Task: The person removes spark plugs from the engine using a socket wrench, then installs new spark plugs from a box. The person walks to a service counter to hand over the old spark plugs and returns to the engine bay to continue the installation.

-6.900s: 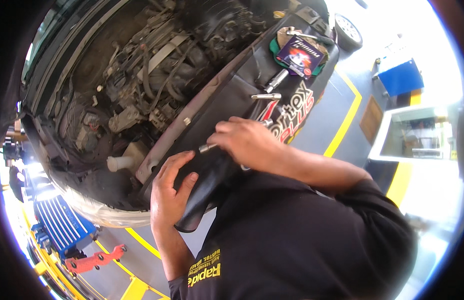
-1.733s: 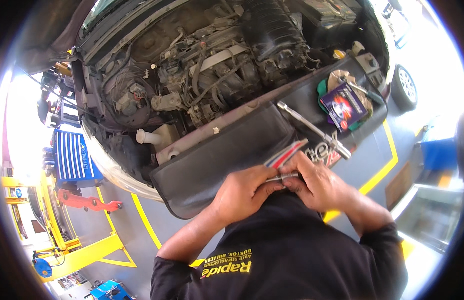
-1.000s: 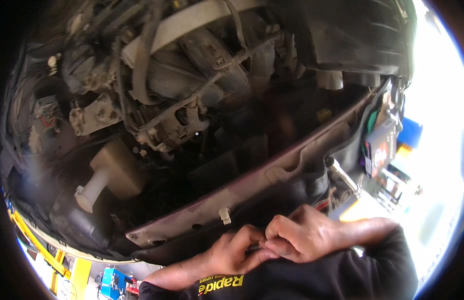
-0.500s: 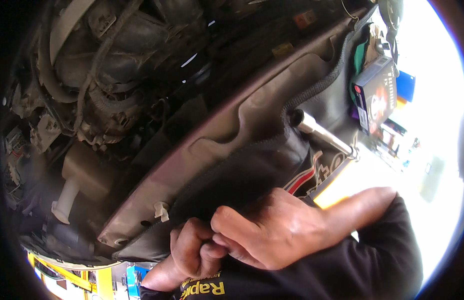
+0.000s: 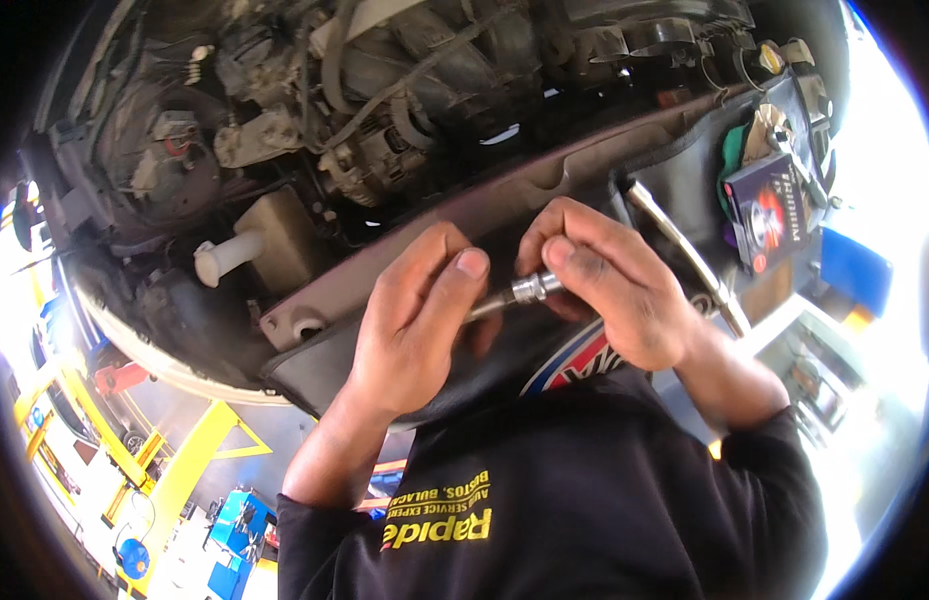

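Note:
Both of my hands are raised over the dark cover at the car's front edge, a small gap between them. Between the fingers of my left hand (image 5: 409,315) sits a slim metal bar (image 5: 489,305), its far part hidden by the palm. At the bar's right end is a chrome socket (image 5: 533,289). The thumb and curled fingers of my right hand (image 5: 619,285) grip the socket's other side. Whether bar and socket are joined or just touching, I cannot tell. Just beyond my right hand, a long chrome tool with a handle (image 5: 684,245) lies on the cover (image 5: 414,385).
The open engine bay (image 5: 374,165) stretches across the far side, with a white-necked reservoir (image 5: 274,235) at left. A dark box (image 5: 764,215) rests on the cover at right. Yellow lift parts (image 5: 189,460) and a blue tool stand (image 5: 242,520) are at lower left.
My hands have come up and apart from being pressed together near my body. The metal bar and socket now show between them. The view has shifted, bringing more of the engine bay in.

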Motion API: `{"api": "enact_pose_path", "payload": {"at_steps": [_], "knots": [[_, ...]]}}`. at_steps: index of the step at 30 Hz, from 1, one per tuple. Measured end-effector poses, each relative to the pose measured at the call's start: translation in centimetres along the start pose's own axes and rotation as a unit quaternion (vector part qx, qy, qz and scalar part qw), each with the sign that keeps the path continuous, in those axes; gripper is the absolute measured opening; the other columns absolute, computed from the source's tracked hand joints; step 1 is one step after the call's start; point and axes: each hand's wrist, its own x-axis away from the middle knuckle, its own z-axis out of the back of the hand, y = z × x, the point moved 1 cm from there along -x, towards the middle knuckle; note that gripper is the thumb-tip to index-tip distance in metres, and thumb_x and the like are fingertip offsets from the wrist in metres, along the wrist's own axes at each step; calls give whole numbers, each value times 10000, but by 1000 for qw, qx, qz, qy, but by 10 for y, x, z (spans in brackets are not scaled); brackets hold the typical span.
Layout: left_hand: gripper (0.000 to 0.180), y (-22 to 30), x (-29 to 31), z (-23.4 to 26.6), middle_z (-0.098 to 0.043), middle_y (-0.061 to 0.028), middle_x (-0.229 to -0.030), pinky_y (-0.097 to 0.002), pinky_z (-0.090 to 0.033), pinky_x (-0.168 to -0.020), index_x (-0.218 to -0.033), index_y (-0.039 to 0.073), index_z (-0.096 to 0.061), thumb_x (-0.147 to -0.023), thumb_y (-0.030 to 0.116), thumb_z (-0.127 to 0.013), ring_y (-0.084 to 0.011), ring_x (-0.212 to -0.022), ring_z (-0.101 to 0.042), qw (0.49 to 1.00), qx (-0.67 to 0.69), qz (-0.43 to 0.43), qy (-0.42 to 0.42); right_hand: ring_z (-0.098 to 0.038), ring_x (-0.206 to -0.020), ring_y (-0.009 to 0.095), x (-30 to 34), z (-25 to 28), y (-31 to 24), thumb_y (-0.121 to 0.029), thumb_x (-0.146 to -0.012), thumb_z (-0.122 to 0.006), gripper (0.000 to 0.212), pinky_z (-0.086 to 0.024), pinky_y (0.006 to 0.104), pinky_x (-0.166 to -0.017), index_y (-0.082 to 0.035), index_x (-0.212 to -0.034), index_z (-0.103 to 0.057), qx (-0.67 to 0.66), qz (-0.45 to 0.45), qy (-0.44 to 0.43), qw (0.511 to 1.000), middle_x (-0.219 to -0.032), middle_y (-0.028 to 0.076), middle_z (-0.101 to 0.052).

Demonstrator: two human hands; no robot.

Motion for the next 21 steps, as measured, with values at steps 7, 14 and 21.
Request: {"api": "enact_pose_path", "payload": {"at_steps": [7, 14, 21], "knots": [[216, -3, 32, -20, -554, 4, -665, -230, -361, -555, -895, 43, -521, -1062, 181, -514, -46, -615, -475, 997, -56, -56, 18, -577, -751, 172, 33, -6, 0, -236, -1043, -568, 252, -452, 308, -680, 2, -1128, -571, 242, 118, -32, 962, -815, 67, -592], [216, -5, 64, -34, -542, 4, -674, -239, -377, -513, -902, 37, -525, -1050, 191, -561, -41, -596, -484, 989, -133, -63, 13, -579, -722, 438, 59, -9, 17, -246, -1019, -562, 264, -442, 469, -630, -3, -916, -551, 394, 265, -35, 880, -733, 192, -564], [131, 1, 72, -64, -562, -24, -776, -217, -312, -454, -1114, 61, -534, -1025, 149, -573, -69, -566, -496, 969, 200, 145, -31, -593, -578, 380, 72, -17, 9, -163, -962, -589, 256, -466, 464, -550, -40, -738, -595, 435, 397, 49, 807, -626, 140, -583]]}}
